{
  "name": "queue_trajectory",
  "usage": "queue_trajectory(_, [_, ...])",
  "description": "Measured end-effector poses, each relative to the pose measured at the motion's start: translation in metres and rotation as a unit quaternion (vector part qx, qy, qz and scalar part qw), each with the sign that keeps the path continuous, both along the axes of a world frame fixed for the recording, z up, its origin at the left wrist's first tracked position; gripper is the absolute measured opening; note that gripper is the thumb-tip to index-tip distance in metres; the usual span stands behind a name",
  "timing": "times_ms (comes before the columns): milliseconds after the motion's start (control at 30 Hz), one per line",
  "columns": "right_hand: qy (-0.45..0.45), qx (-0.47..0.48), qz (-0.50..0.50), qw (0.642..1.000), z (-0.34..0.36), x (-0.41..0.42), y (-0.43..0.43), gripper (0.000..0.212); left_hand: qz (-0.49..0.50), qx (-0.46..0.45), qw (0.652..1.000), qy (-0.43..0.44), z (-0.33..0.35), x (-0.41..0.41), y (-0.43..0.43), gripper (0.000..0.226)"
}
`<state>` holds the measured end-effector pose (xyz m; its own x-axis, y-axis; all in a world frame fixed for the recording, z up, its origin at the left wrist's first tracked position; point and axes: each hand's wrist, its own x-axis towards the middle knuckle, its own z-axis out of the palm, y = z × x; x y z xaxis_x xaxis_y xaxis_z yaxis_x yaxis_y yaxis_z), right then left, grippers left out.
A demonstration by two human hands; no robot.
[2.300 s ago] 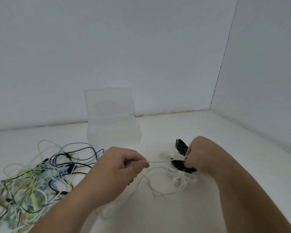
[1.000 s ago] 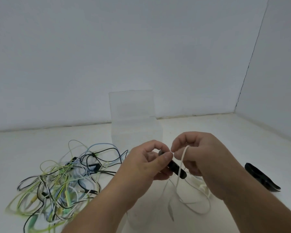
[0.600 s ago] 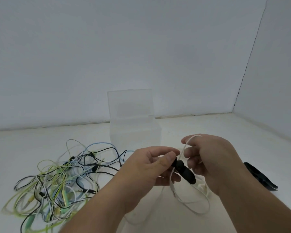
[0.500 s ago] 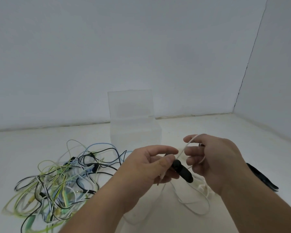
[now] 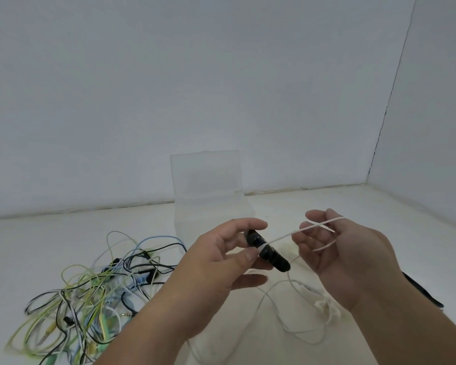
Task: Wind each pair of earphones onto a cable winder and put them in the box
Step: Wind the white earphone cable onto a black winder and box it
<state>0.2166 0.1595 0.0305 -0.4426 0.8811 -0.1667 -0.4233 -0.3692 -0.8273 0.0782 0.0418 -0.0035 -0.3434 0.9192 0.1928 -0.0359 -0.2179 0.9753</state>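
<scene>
**A:** What's the setting?

**B:** Plain white walls meet in a corner on the right, above a white desk point(image 5: 327, 204). A clear box point(image 5: 206, 206) stands at the back of the desk with its lid upright, close to the wall.

**A:** And the earphones?

**B:** Most lie in a tangle point(image 5: 95, 285) of green, black, blue and white leads on the left of the desk, well apart from the box. One pair is being worked on, and its white earphone cable point(image 5: 287, 235) runs taut between the two hands.

**A:** What has the left hand got?

**B:** The left hand point(image 5: 216, 267) holds a black cable winder point(image 5: 269, 252) above the desk, in front of the box. Its fingers point(image 5: 248, 255) are curled, with the thumb pressing where the white cable crosses the winder's middle.

**A:** The right?

**B:** The right hand point(image 5: 353, 259) is raised beside it, palm towards the winder. Its fingers point(image 5: 313, 216) are loosely bent and the cable is looped round them, crossing itself at the fingertips.

**A:** Where's the rest of that cable?

**B:** It trails down in slack loops to the desk, where the white earbuds point(image 5: 327, 309) lie under the right wrist. A second black winder point(image 5: 423, 289) lies on the desk to the right, partly hidden by the forearm.
</scene>
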Motion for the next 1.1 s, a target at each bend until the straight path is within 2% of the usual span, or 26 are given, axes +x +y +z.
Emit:
queue_trajectory(100, [0.011, 0.02, 0.011, 1.0, 0.003, 0.0, -0.003, 0.021, 0.006, 0.003, 1.0, 0.02, 0.0, -0.002, 0.0, 0.034])
queue_trajectory(233, [0.001, -0.008, 0.015, 1.0, 0.002, -0.001, -0.003, 0.019, -0.037, 0.026, 0.998, -0.036, 0.004, -0.001, -0.004, 0.022])
queue_trajectory(333, [-0.062, -0.002, 0.01, 0.998, -0.004, 0.0, 0.003, 0.019, -0.069, 0.036, 0.993, -0.094, 0.008, 0.0, -0.006, 0.023])
queue_trajectory(400, [-0.129, 0.057, 0.009, 0.99, -0.007, 0.001, 0.008, 0.015, -0.057, 0.034, 0.991, -0.114, 0.012, -0.001, -0.007, 0.022])
queue_trajectory(467, [-0.239, 0.159, 0.003, 0.958, -0.01, 0.005, 0.011, 0.016, -0.024, 0.027, 0.993, -0.108, 0.015, -0.003, -0.007, 0.015])
queue_trajectory(533, [-0.338, 0.248, 0.024, 0.908, -0.008, 0.009, 0.008, 0.043, 0.006, 0.021, 0.996, -0.092, 0.016, -0.006, -0.009, 0.02])
queue_trajectory(633, [-0.422, 0.373, 0.07, 0.824, -0.001, 0.015, 0.003, 0.077, 0.028, 0.007, 0.999, -0.038, 0.014, -0.01, -0.01, 0.034])
queue_trajectory(733, [-0.406, 0.53, 0.082, 0.74, 0.006, 0.013, -0.014, 0.083, 0.044, -0.022, 0.997, 0.062, 0.01, -0.011, -0.01, 0.035])
queue_trajectory(800, [-0.394, 0.565, 0.095, 0.718, 0.001, 0.006, -0.022, 0.07, 0.036, -0.038, 0.993, 0.105, 0.009, -0.01, -0.01, 0.038])
queue_trajectory(900, [-0.398, 0.529, 0.131, 0.738, -0.005, 0.0, -0.023, 0.026, 0.025, -0.049, 0.991, 0.122, 0.009, -0.01, -0.011, 0.038])
queue_trajectory(933, [-0.387, 0.518, 0.141, 0.75, -0.005, 0.0, -0.022, 0.021, 0.024, -0.05, 0.991, 0.118, 0.009, -0.011, -0.01, 0.036])
queue_trajectory(1033, [-0.347, 0.479, 0.15, 0.792, -0.002, 0.0, -0.02, 0.025, -0.003, -0.044, 0.995, 0.086, 0.008, -0.012, -0.01, 0.022])
queue_trajectory(1100, [-0.314, 0.439, 0.153, 0.828, -0.004, -0.001, -0.019, 0.028, -0.033, -0.032, 0.998, 0.05, 0.009, -0.012, -0.01, 0.022])
